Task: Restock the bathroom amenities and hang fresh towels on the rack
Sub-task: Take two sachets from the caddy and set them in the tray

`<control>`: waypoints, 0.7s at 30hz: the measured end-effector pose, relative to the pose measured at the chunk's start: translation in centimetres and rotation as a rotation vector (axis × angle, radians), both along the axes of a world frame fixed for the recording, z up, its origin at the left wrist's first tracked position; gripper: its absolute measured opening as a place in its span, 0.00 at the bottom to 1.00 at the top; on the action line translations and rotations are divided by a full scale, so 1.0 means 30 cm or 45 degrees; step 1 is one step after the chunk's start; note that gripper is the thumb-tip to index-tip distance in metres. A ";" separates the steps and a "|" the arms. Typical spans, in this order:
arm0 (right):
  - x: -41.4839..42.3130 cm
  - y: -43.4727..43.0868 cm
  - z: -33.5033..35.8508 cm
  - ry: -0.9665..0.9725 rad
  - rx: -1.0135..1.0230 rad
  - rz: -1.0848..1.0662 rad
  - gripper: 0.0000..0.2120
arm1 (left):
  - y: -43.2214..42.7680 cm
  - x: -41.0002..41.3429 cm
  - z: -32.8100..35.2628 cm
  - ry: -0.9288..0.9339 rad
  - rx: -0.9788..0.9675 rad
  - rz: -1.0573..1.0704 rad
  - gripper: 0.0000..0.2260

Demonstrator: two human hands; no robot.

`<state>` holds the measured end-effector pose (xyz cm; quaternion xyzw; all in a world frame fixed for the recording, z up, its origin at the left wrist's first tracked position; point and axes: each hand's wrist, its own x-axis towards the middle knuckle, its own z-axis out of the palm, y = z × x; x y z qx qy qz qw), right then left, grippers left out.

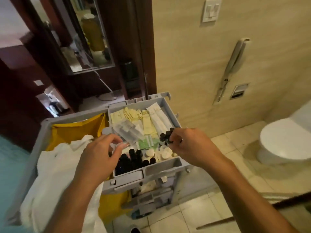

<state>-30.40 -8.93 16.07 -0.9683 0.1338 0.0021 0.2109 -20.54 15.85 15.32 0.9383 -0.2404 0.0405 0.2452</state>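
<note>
right hand [188, 145]: fingers and thumb pinch a small cluster of dark bottles [165, 136], lifted just above the right side of the tray.
left hand [102, 153]: fingers curled over the near end of the clear packets [127, 132]; blurred, so it cannot be told whether it pinches one or only touches.
tray [170, 165]: grey, set on top of the cart [151, 180]; holds cream sachets [133, 115] at the back, green packets [148, 142] and round white soaps [164, 153] in the middle, more dark bottles standing at the near edge [131, 158].
linen: white cloth [57, 165] bulges from the yellow bag [74, 130] on the cart's left; fresh or used cannot be told.
bathroom: the toilet [284, 142] stands to the right, well apart from the cart; a wall phone [235, 59] hangs above it.
step in hand: probably gathering amenities from the cart to carry in.
done so far: nothing placed that shows; no counter, shelf or towel rack is in view.
left to do: judged from this, nearly all of it: finish picking the set, put it out in the bathroom, then hang towels.
stage: early.
</note>
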 end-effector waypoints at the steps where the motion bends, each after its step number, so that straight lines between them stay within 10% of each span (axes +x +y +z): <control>1: 0.025 0.005 -0.010 0.002 -0.006 -0.030 0.10 | 0.003 0.041 -0.016 0.020 0.001 -0.015 0.03; 21: 0.466 0.172 -0.112 0.158 -0.051 -0.202 0.09 | 0.095 0.625 -0.171 0.330 -0.023 -0.168 0.08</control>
